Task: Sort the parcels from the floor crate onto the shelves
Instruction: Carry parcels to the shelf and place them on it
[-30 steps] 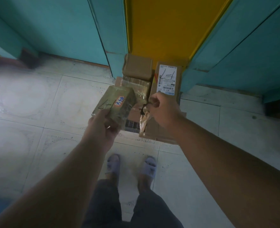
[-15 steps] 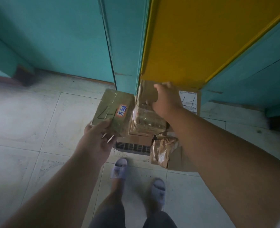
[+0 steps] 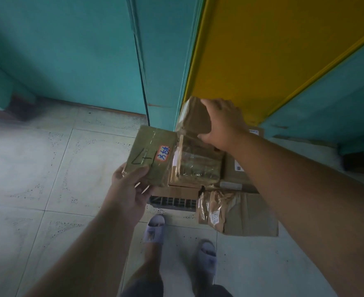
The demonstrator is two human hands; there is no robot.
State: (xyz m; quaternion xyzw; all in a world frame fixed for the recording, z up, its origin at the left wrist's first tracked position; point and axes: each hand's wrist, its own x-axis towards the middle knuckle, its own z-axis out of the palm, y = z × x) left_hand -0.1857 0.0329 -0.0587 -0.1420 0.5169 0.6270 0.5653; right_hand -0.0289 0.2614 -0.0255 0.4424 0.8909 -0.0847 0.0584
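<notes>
Early yet: left hand [image 3: 129, 189] holds 1 marked parcel [image 3: 153, 155], right hand [image 3: 221, 123] grips a brown parcel [image 3: 195, 118] above the crate [image 3: 174, 201]; several remain, none seen shelved.

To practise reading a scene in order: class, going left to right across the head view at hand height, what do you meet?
Left hand → green parcel marked 4-1 that it holds → clear-wrapped parcel in the pile → brown parcel → right hand gripping it.
</notes>
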